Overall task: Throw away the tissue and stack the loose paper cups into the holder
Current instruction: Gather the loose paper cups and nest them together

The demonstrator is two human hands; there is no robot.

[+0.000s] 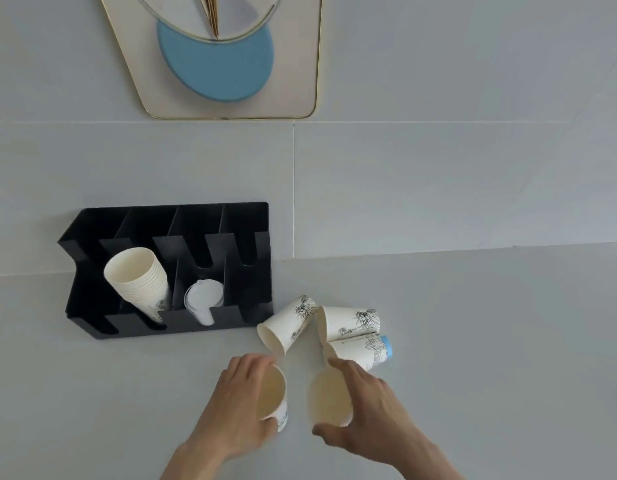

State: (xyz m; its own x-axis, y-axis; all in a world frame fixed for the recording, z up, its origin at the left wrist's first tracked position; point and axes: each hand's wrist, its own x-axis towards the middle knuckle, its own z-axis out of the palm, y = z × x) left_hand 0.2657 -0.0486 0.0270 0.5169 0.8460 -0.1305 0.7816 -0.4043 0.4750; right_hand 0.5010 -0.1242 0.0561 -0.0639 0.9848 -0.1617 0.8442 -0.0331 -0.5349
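The left hand (pixel 236 403) is gripping one cup (pixel 273 396); the right hand (pixel 369 414) is gripping another (pixel 329 398). Three cups (pixel 288 325) are lying at 12 o'clock, the holder (pixel 168 271) sitting at 10

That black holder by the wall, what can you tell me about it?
The black holder looks like glossy plastic, with upright dividers forming notched slots. It sits on the pale counter, its back to the wall. A stack of paper cups leans in one slot and clear lids in the next. Neither hand touches it.
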